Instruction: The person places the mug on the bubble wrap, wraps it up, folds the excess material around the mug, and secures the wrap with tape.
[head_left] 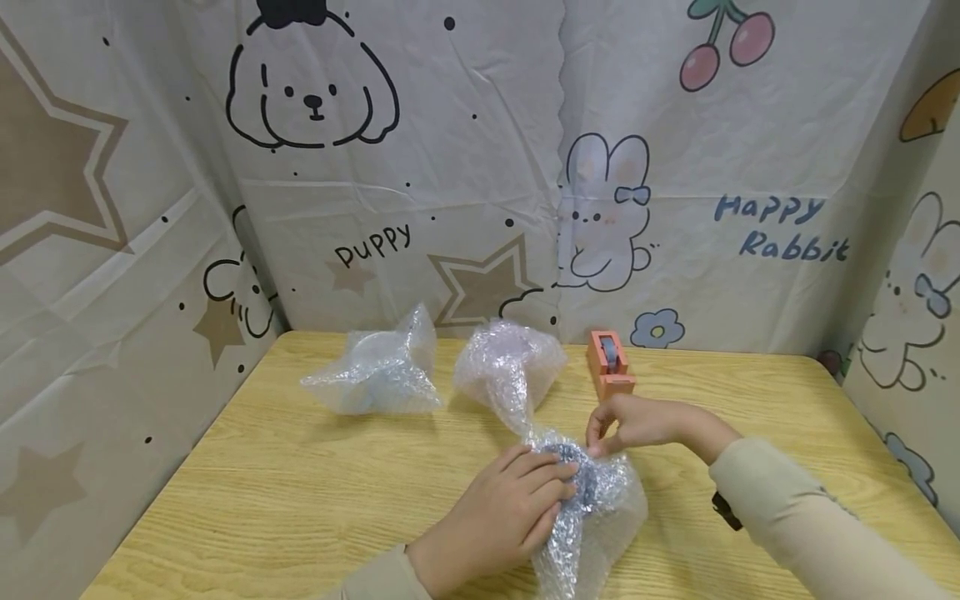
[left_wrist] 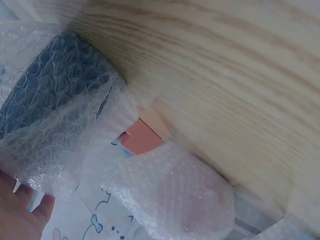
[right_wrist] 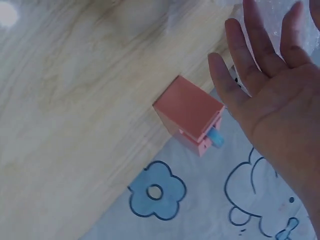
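A bubble-wrapped bundle [head_left: 611, 496] lies at the table's front, with something dark blue inside it, seen through the wrap [left_wrist: 55, 85] in the left wrist view. My left hand [head_left: 502, 504] rests over its top, fingers laid nearly straight across the gathered wrap. At the bundle's far right edge, my right hand [head_left: 637, 423] pinches the bubble wrap between thumb and index finger. Its other fingers stay loosely extended in the right wrist view. Whether a strip of tape sits between the fingertips is too small to tell. What the bundle holds is mostly hidden.
Two more bubble-wrapped bundles stand behind: a pinkish one [head_left: 510, 367] and a pale bluish one [head_left: 378, 375] to its left. An orange tape dispenser [head_left: 609, 364] with blue tape stands just beyond my right hand. A printed cloth [head_left: 450, 167] encloses the wooden table [head_left: 300, 492].
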